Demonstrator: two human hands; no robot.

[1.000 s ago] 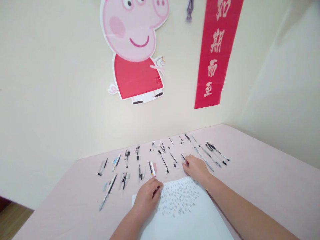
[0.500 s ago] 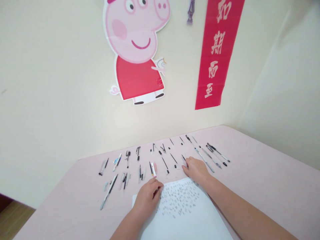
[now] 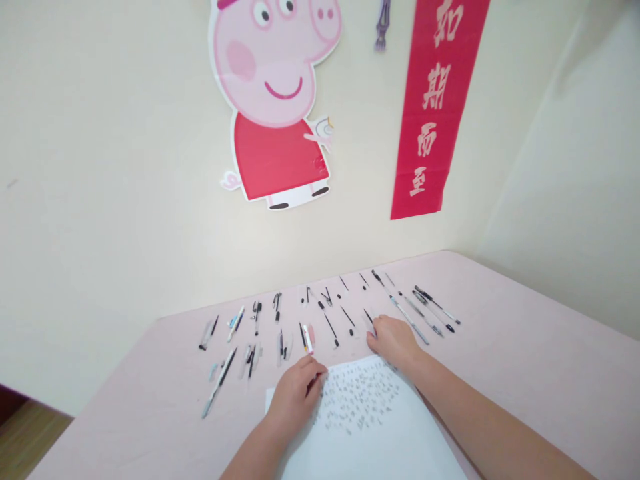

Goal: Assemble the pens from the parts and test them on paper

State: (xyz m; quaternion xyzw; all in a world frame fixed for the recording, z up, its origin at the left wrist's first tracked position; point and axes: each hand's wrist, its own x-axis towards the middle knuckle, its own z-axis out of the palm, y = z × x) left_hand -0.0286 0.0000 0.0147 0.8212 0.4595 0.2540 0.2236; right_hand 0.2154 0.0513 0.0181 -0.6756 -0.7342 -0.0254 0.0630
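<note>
Curling beside a slim black pen refill point(image 3: 369, 317) on the pale-pink tabletop point(image 3: 525, 340), the right hand point(image 3: 393, 339) could roll it away by nudging; the left hand point(image 3: 296, 390), curled on the white ink-marked paper sheet point(image 3: 375, 440), might drag it askew; whether either pinches anything, I cannot tell.

A slim, dark pen piece point(image 3: 369, 315) is lying on the tabletop point(image 3: 540, 353) just beyond the right hand point(image 3: 395, 339), its far end pointing away from the person and slanting slightly left, its near end meeting the fingertips too closely to show whether they are gripping it. White paper point(image 3: 370, 450) is lying flat partly beneath the left hand point(image 3: 297, 390), its far edge running between both hands, with small dark marks crowding the far part and plain white showing nearer the person.
</note>
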